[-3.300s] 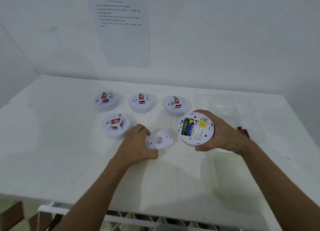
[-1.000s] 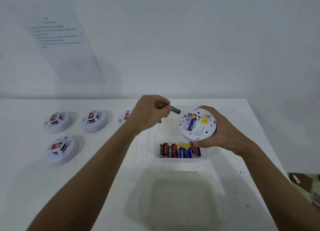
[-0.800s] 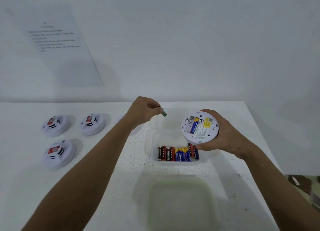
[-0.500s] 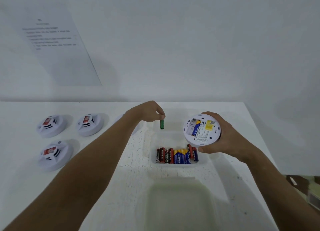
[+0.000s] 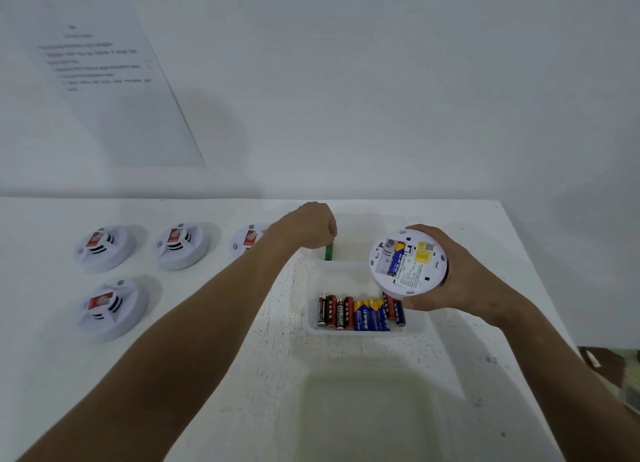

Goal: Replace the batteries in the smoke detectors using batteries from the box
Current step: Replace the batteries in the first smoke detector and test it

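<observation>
L hand (image 5: 304, 224) pinches a green battery (image 5: 328, 251) by its top end, upright, hanging over the far-left part of the clear box (image 5: 420, 324). R hand (image 5: 460, 274) grips the open detector (image 5: 408, 261) round its rim, back side up, held above the box's right side. One blue battery (image 5: 397, 259) sits in its bay w/ the slot beside it bare. Row of red and blue batteries (image 5: 358, 313) lies along the box's near wall. Four more detectors on the table (image 5: 214, 323) to the left: three in a back row (image 5: 104, 247) (image 5: 180, 245) (image 5: 247, 240), third partly hidden by the L arm, one nearer (image 5: 112, 307). Greenish lid (image 5: 367, 416) lies near the table's front edge. Printed sheet (image 5: 114, 80) on the wall, text too blurred to read.
</observation>
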Demonstrator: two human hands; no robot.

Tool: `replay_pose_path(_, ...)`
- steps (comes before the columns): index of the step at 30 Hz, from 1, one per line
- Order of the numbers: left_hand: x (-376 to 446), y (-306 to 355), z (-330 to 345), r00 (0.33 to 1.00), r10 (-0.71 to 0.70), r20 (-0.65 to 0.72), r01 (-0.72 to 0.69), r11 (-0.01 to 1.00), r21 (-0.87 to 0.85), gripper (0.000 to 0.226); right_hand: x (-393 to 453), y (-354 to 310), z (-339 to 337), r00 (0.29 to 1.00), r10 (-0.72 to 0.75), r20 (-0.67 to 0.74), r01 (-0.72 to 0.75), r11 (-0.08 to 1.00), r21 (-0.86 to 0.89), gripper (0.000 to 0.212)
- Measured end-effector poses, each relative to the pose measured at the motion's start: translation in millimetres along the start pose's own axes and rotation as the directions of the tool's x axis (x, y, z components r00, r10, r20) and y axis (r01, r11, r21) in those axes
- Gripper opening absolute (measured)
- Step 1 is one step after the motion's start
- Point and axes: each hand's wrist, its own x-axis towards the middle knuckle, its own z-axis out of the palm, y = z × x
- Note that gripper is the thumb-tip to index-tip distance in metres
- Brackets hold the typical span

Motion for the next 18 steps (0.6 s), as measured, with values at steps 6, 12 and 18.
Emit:
replay_pose_path(6, -48, 38, -18, 0.961, 0.227, -0.155, -0.26, 0.935, -0.243, 0.024, 2, -5, -4, 0.998, -0.032, 0.051, 0.033, 0.999, -0.025, 0.094)
replay_pose_path(12, -65, 45, -12, 0.957, 0.284, -0.057, -0.271, 0.804, -0.529, 0.027, 4, -9, -5, 0.992, -0.054, 0.112, 0.055, 0.999, -0.002, 0.098)
replay_pose_path(18, -70, 43, -7, 0.953, 0.3, -0.036, -0.281, 0.837, -0.47, 0.042, 9, -12, 1, 0.994, -0.073, 0.082, 0.073, 0.997, 0.007, 0.095)
